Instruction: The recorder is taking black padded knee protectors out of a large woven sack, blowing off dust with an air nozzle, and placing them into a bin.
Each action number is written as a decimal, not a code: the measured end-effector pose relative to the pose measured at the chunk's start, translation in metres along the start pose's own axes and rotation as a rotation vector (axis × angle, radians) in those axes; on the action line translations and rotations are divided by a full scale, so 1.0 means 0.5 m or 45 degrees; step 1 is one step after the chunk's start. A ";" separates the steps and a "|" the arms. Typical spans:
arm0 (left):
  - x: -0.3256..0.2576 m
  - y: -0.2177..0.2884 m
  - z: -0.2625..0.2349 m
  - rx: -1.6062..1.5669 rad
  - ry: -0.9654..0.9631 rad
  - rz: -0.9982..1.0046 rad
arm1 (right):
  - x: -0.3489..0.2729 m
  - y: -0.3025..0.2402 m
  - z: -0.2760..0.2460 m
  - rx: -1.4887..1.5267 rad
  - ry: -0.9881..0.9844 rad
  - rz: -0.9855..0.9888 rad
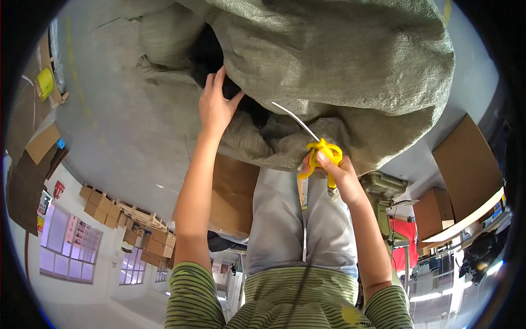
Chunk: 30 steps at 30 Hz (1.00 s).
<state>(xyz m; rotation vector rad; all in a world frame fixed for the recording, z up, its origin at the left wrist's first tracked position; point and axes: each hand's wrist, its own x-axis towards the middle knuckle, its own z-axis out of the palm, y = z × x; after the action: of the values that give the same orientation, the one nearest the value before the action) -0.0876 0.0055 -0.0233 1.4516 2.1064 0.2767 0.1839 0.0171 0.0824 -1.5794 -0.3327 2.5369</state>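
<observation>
A large grey-green woven sack [339,55] fills the upper part of the view, with a dark gap between its folds. At that gap is my left hand [215,107], its fingers and thumb spread, touching the edge of the cloth. My right hand [342,174] is closed around yellow-handled scissors [327,149] just below the sack's near edge. From beside the handles a thin white strip [296,119] sticks out toward the upper left; whether my hand grips it too I cannot tell. The scissors' blades are mostly hidden.
A brown cardboard box [233,192] stands below the sack, left of my legs. Large cardboard sheets [471,175] and a green metal machine [383,203] are at the right. Stacked cartons [159,241] and a wooden pallet [141,215] lie at the far left.
</observation>
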 end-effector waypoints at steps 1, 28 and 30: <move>0.000 0.000 -0.009 0.017 0.055 0.033 | 0.002 0.015 -0.003 -0.045 0.037 -0.001; -0.134 -0.057 0.017 -0.735 0.826 -0.956 | 0.032 0.054 0.039 -0.949 0.325 0.245; -0.138 -0.067 0.029 -0.734 0.852 -1.006 | 0.044 0.060 0.041 -1.087 0.643 -0.019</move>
<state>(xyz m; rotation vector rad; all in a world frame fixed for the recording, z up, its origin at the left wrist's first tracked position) -0.0886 -0.0725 -0.0282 0.1360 2.5959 1.0375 0.1557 -0.0091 0.0647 -2.3608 -1.4657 1.9372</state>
